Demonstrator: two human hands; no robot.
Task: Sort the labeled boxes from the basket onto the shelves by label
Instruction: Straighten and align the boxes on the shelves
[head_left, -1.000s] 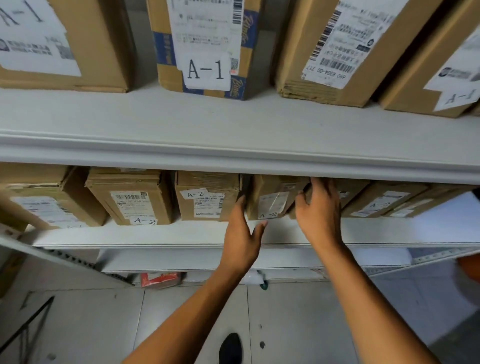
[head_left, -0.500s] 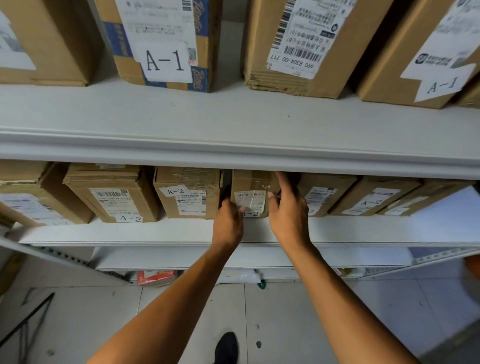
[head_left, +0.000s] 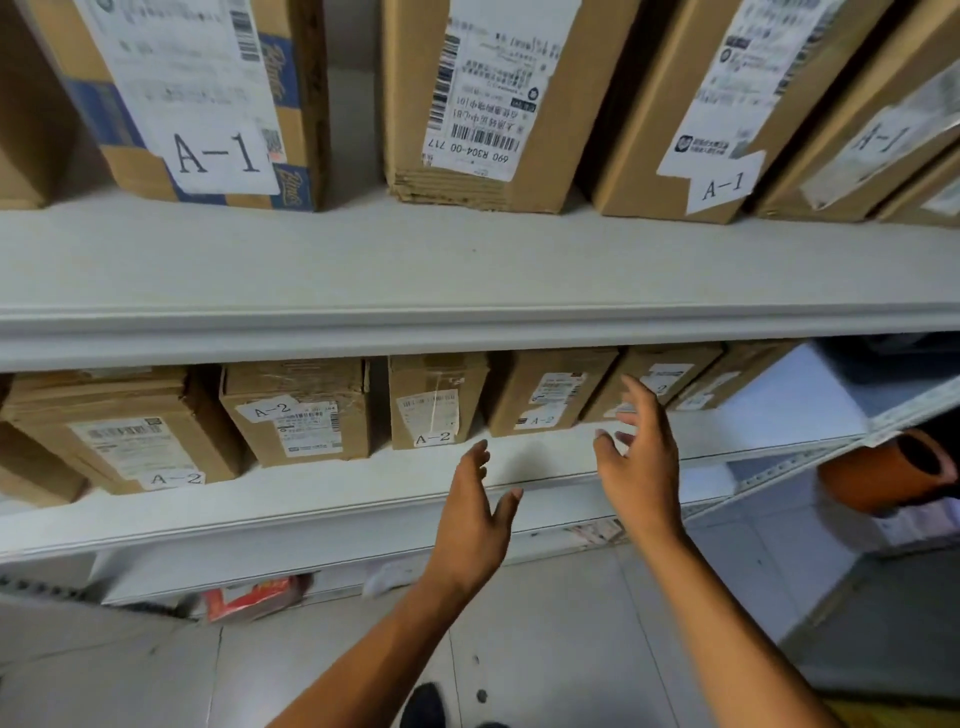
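Cardboard A-2 boxes, 7 on lower shelf, 2 empty hands, left hand and right hand, fingers spread

A-2 shelf is packed box to box, only thin gaps between them. Bare strip along the near edge, plus open room at the far right end past the last box.

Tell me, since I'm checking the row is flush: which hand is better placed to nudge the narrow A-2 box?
Probably the left hand: open, directly below the narrow A-2 box. The right hand hovers further right.
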